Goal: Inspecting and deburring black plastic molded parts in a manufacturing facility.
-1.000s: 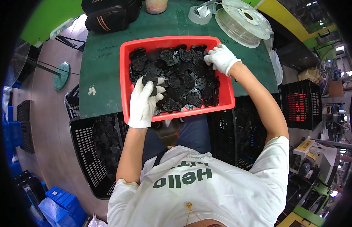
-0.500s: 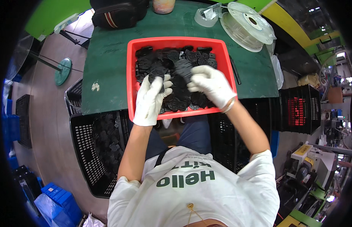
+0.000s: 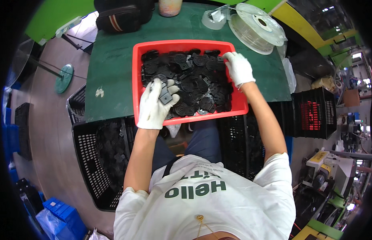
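A red plastic bin [image 3: 136,86] stands on the green table, heaped with flat black plastic parts [image 3: 192,86], some with round ends. Over its near left side, my left hand [image 3: 150,109], in a white glove, is closed around a black plastic part [image 3: 166,97] with a small hole at its squared end. My right hand [image 3: 240,69], gloved too, is at the far right corner of the bin, its bent fingers drawn together beside the rim and the outermost black parts. What those fingertips hold, if anything, cannot be made out.
On the green table [image 3: 110,72] are a black bag [image 3: 120,18], a cup [image 3: 170,7], a tape roll [image 3: 214,19] and a large clear spool [image 3: 258,28]. Black crates [image 3: 90,160] stand below the table on the left, with another crate [image 3: 314,114] at right.
My right hand has moved from over the middle of the bin to its far right corner. My left hand has turned slightly, and the black part in it shows more fully.
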A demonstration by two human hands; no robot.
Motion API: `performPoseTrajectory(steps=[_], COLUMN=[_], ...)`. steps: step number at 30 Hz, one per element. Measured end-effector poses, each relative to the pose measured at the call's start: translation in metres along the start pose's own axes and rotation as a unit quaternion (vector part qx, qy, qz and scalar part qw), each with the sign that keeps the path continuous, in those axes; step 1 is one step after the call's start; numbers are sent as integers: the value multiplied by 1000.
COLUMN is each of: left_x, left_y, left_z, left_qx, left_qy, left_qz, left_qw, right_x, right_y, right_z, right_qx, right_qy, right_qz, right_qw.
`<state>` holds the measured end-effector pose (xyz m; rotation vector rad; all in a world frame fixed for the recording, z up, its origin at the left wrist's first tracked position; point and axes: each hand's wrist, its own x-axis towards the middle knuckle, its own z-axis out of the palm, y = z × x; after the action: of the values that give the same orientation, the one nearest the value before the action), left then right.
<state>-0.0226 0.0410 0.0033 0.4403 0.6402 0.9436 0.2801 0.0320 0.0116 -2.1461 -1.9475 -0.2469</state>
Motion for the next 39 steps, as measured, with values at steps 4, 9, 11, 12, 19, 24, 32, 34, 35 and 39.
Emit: performPoseTrajectory(steps=[4,9,11,12,19,24,32,34,35,39], left_x=[-6,-6,-5,-4,-1,-3,-4,-3,-4,-5], left_y=[6,7,7,7,4,5,5,3,3,2], left_z=[4,6,5,5,1,3,3,3,2,1], left_qx=[8,12,3,9,12,7,17,53,42,56], left_qy=[6,14,19,21,16,15,6,16,20,-20], left_qz=[-19,-10,-20,-20,-19,-20,-18,-7,-13,-1], left_qw=[1000,1000,1000,1000,1000,1000,1000,998,999,998], right_x=[27,46,46,45,5,-27,-35,-38,-39,-44], right_y=[-5,-16,-13,-12,-6,-35,-70,-78,-81,-93], right_z=[6,4,1,0,-31,-33,-33,-34,-36,-34], right_qx=[-202,-243,-255,-228,393,692,719,703,691,612], right_qy=[-168,-243,-246,-234,-238,-181,-167,-147,-141,-90], right_qz=[-114,-99,-107,-106,157,244,235,220,205,195], right_qw=[958,934,929,939,874,655,632,661,679,761])
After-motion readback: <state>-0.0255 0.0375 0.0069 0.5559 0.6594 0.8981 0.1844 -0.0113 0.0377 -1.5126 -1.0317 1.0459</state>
